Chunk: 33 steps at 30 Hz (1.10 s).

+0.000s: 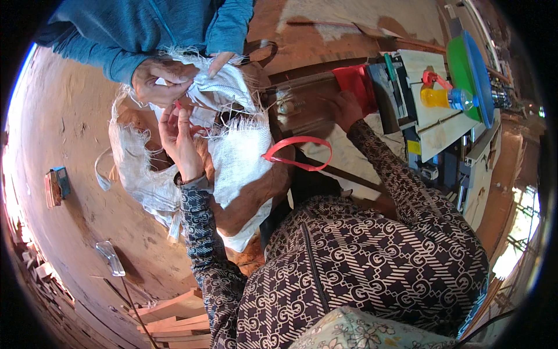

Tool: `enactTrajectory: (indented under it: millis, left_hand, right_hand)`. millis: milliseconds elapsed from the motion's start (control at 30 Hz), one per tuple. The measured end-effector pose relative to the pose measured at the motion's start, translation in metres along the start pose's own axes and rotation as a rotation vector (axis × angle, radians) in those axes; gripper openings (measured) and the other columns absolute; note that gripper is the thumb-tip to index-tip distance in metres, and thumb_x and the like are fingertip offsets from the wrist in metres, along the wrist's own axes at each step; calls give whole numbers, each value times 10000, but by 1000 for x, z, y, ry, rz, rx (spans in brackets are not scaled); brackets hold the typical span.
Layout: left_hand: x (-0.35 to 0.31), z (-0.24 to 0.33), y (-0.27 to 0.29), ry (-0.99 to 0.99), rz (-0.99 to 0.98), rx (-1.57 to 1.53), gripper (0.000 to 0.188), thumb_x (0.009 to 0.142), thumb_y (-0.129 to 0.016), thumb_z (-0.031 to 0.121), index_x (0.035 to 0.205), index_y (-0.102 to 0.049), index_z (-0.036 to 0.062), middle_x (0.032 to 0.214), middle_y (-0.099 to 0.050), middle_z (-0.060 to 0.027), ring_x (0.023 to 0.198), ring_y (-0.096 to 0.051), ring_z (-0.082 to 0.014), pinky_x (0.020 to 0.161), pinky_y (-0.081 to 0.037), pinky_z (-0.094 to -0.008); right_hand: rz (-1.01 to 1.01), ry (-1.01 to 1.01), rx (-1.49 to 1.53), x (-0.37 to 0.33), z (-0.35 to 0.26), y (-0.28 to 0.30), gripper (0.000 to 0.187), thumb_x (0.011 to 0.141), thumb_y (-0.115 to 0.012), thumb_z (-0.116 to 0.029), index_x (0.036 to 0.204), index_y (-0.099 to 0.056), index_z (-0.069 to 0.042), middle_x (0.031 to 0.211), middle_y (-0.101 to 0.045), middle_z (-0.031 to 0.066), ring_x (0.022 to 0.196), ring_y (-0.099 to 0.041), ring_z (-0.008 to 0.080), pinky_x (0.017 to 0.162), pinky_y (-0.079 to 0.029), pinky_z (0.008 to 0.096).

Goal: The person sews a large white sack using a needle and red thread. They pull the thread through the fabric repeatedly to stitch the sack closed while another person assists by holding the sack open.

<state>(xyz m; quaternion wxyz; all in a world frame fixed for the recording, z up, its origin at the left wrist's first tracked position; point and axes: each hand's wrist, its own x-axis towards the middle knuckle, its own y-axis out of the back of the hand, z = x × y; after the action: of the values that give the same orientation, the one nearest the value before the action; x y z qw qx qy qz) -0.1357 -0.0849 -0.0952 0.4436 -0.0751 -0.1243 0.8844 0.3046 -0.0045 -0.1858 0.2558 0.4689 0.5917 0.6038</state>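
A white woven sack (241, 157) with frayed edges stands in front of me, its mouth spread. My left hand (181, 145) is raised at the sack's mouth. Its thumb and fingers come together on a small red strip (178, 104), of which only a bit shows. Beside the sack's right edge curls a red strap loop (308, 167). A co-worker's two hands (165, 78) grip the frayed cloth just beyond my left hand. My right hand (349, 110) lies in shade, fingers extended, against a red panel (356, 84) on the machine at the right.
On the machine's pale top (433, 131) stand a bottle of yellow liquid (436, 98), a green basin (459, 67) and a blue basin (479, 75). Wooden boards (180, 317) lie low at the left. A clear plastic object (110, 257) and a small box (53, 189) sit on the floor.
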Motion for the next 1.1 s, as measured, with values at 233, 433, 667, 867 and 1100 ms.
enactTrajectory:
  millis: [233, 433, 667, 867, 1100]
  left_hand:
    - [4, -1, 5, 187, 25, -154, 235, 979, -635, 239, 1025, -716, 24, 745, -608, 42, 615, -462, -20, 509, -310, -166]
    - [-8, 1, 23, 260, 43, -77, 201, 979, -614, 184, 938, -710, 12, 557, -365, 107, 474, -252, -13, 447, -174, -220]
    - [-25, 32, 30, 69, 66, 167, 227, 969, -635, 201, 913, -725, 0, 575, -426, 88, 498, -284, -12, 467, -182, -226]
    - [-78, 128, 4, -167, 78, 321, 154, 942, -664, 125, 921, -712, -20, 691, -592, 3, 584, -504, -83, 532, -391, -226]
    - [-19, 97, 13, -676, 96, 789, 100, 924, -637, 116, 914, -654, 18, 1018, -651, -124, 937, -578, -281, 882, -449, -374]
  right_hand:
    - [38, -202, 133, -7, -4, -23, 316, 897, -596, -247, 1166, -652, -93, 1154, -612, 203, 1093, -567, 409, 938, -465, 498]
    - [320, -222, 258, 42, -45, 20, 177, 913, -618, -183, 1028, -706, -81, 1039, -687, 131, 969, -657, 315, 905, -493, 438]
    - [147, 28, 1002, 136, -212, 100, 111, 910, -644, -54, 1000, -709, -57, 1038, -675, 114, 908, -671, 213, 781, -534, 326]
    - [51, 552, 1016, 124, -323, 149, 217, 825, -679, -47, 1038, -714, -68, 1147, -660, 68, 1010, -658, 245, 871, -536, 350]
    - [-136, 497, 1090, 118, -319, 158, 150, 875, -665, -20, 1018, -712, -26, 1056, -686, 118, 981, -673, 253, 824, -534, 333]
